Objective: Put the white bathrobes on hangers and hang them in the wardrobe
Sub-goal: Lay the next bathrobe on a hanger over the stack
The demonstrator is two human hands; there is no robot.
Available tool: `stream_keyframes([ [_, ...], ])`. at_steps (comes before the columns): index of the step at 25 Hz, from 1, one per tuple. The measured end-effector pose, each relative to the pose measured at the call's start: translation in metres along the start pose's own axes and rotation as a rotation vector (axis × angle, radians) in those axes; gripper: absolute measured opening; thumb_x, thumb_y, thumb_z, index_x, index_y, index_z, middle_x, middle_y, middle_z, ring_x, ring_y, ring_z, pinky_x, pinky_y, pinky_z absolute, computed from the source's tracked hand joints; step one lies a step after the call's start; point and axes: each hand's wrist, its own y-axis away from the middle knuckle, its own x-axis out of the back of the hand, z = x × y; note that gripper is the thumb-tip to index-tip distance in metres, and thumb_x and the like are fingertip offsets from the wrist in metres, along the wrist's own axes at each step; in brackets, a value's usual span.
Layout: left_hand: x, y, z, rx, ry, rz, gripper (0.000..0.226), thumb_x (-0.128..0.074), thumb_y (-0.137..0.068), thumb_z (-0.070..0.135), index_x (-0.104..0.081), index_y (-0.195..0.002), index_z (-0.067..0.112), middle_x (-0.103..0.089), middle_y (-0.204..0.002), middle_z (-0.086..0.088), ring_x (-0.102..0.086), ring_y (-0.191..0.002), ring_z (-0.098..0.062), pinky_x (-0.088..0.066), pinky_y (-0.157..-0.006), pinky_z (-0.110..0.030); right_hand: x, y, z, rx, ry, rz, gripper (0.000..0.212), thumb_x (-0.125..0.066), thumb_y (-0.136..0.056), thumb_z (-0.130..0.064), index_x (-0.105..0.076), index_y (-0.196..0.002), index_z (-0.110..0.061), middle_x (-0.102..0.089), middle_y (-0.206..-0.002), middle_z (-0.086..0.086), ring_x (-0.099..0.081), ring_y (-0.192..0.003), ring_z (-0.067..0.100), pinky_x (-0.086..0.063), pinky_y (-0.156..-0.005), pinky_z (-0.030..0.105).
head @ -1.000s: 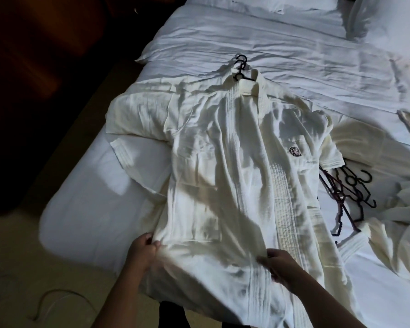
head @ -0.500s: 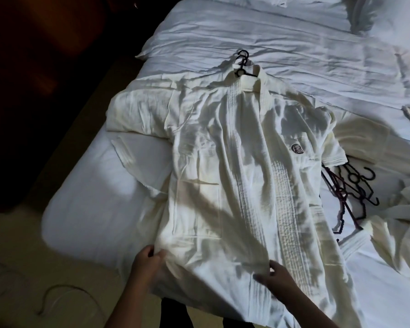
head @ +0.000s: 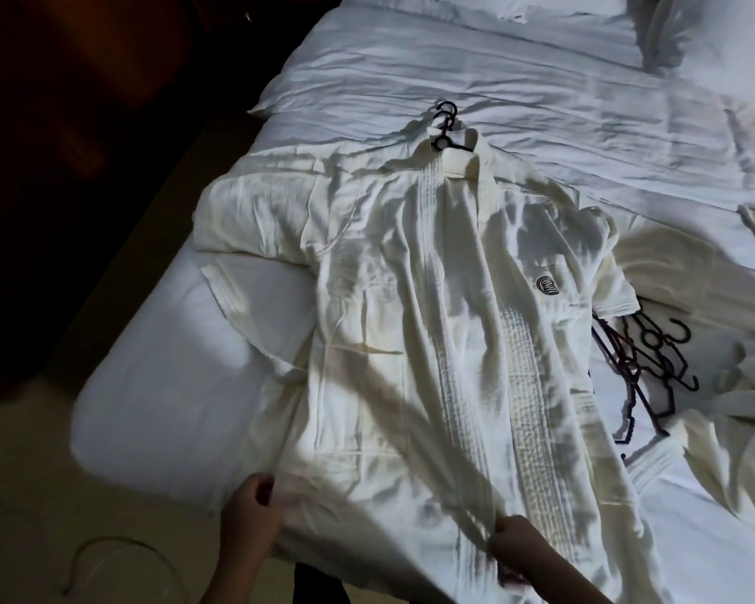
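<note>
Your left hand (head: 253,514) sits in the lower left-centre of the frame. Its forearm rises from the bottom edge, and its fingers are curled with the thumb closed over the near edge of the bathrobe (head: 410,342). Your right hand (head: 519,549) sits in the lower centre-right, its forearm entering from the bottom edge further right, with the back of the hand toward the camera and the fingers curled, pinching a gather of the same garment near its front band. Both hands lie at about the same height in the frame, well apart, with both forearms bare and in shadow.
</note>
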Motion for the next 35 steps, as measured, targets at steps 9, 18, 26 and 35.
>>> stream_keyframes([
  [9, -0.009, -0.059, 0.082, -0.628, -0.165, 0.125, 0.04, -0.064, -0.084, 0.009, -0.069, -0.124, 0.009, -0.068, -0.113, -0.009, -0.065, -0.103, -0.026, -0.053, -0.089, -0.033, 0.049, -0.029, -0.131, 0.137, -1.031, -0.216, 0.031, -0.069, -0.087, -0.009, -0.072, -0.113, 0.008, -0.074, -0.108, 0.021, -0.074, -0.094, 0.026, -0.06, -0.082, 0.03],
  [18, -0.034, -0.17, 0.202, -0.696, -0.626, -0.1, 0.054, -0.06, -0.094, 0.043, -0.049, -0.147, 0.038, -0.035, -0.158, 0.0, -0.046, -0.13, -0.032, -0.055, -0.094, -0.045, 0.146, -0.088, -0.271, 0.332, -1.138, -0.042, 0.041, -0.044, -0.081, 0.015, -0.066, -0.114, 0.007, -0.069, -0.084, 0.019, -0.07, -0.068, 0.028, -0.058, -0.059, 0.031],
  [26, -0.049, -0.201, 0.259, -0.643, -0.577, 0.166, 0.016, -0.059, -0.068, 0.024, -0.072, -0.076, 0.025, -0.053, -0.093, 0.0, -0.052, -0.089, -0.032, -0.05, -0.066, -0.039, 0.194, -0.141, -0.322, 0.345, -0.958, -0.052, 0.021, -0.061, -0.091, 0.005, -0.072, -0.108, 0.01, -0.071, -0.096, 0.026, -0.073, -0.072, 0.027, -0.059, -0.069, 0.032],
  [35, -0.077, -0.379, 0.408, -0.917, -0.479, 0.379, 0.046, -0.054, -0.083, 0.038, -0.068, -0.122, 0.018, -0.062, -0.129, -0.013, -0.059, -0.115, -0.037, -0.051, -0.091, -0.047, 0.24, -0.216, -0.385, 0.352, -1.02, -0.036, 0.035, -0.071, -0.079, -0.005, -0.073, -0.113, 0.003, -0.073, -0.104, 0.024, -0.069, -0.087, 0.036, -0.056, -0.081, 0.04],
])
